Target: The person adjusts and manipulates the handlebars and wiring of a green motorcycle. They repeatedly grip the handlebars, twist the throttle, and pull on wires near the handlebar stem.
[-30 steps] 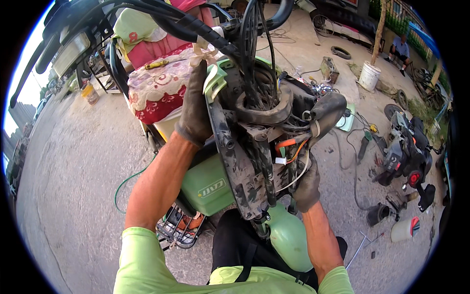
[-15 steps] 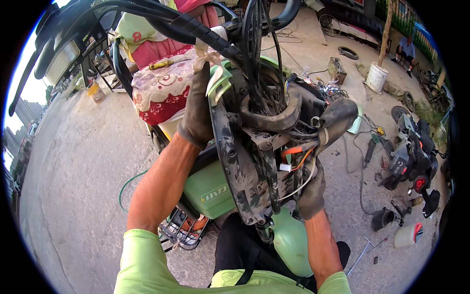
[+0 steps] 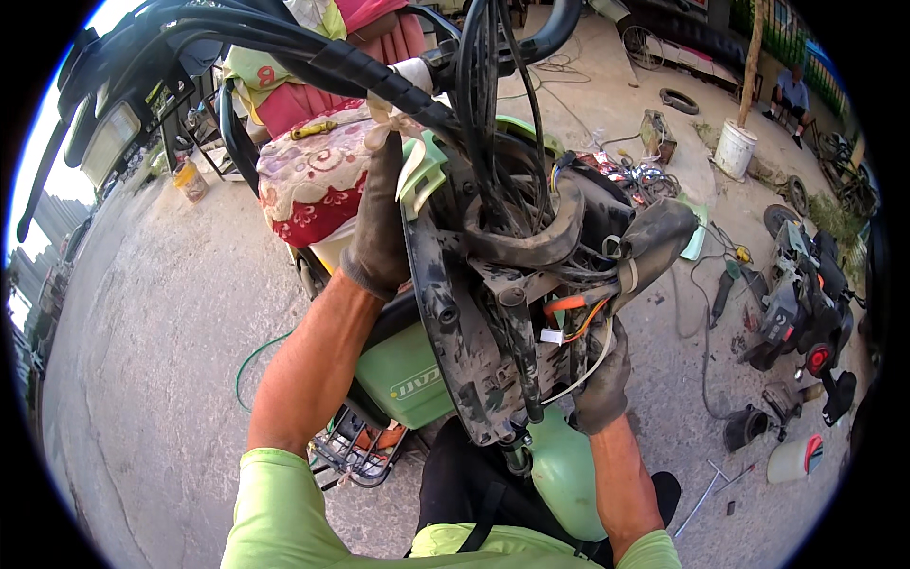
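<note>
In front of me stands a stripped electric scooter front with a dusty black plastic panel (image 3: 444, 313). My left hand (image 3: 377, 223), in a dark grey glove, is closed on the panel's left edge, just below a light green trim piece (image 3: 423, 171). At the lower right, my right hand (image 3: 604, 384), gloved too, is closed around the panel's side; its fingertips are hidden behind it. Next to that hand hang orange and yellow wires with a white connector (image 3: 551, 336) and a pale cable. Black cables (image 3: 482, 114) run down from the handlebar (image 3: 559, 33). A green fender (image 3: 561, 465) sits below.
A seat with a floral cover (image 3: 313, 180) bears a yellow-handled tool (image 3: 313, 129). To the right on the concrete lie a partly dismantled scooter (image 3: 801, 303), a white bucket (image 3: 735, 150), a small tub (image 3: 789, 460), a T-handle wrench (image 3: 700, 498) and loose cables. A person (image 3: 789, 100) sits far right.
The black panel's lower end has dropped slightly toward me, and the handlebar cables at upper left have shifted a little. Both hands keep their places on the panel.
</note>
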A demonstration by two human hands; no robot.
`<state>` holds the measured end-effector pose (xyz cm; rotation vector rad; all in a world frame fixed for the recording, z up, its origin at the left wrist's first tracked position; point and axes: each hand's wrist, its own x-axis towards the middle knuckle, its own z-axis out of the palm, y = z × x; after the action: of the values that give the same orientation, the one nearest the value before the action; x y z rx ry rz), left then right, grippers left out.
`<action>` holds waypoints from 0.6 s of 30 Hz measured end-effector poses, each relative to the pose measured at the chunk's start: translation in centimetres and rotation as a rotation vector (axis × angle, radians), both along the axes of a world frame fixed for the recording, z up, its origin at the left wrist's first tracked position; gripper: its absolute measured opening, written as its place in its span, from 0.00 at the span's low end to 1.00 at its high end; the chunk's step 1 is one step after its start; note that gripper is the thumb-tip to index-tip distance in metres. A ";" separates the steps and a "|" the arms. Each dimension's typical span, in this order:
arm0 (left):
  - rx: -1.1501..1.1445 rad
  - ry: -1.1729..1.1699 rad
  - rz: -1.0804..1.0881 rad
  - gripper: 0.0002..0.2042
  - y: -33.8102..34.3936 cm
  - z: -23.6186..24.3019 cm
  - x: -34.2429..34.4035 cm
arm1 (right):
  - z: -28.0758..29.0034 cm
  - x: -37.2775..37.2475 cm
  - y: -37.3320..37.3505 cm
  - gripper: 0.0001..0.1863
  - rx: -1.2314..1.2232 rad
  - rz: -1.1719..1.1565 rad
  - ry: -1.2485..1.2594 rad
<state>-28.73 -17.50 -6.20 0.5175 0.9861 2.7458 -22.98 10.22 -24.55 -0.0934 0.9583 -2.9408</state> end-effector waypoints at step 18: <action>0.055 0.027 -0.068 0.33 0.2 0.0 0.1 | -1.2 0.0 -0.5 0.23 0.207 -0.123 0.093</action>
<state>-28.63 -17.34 -6.22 0.5874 0.8842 2.7187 -22.98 9.69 -25.74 -0.1702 1.3204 -2.9468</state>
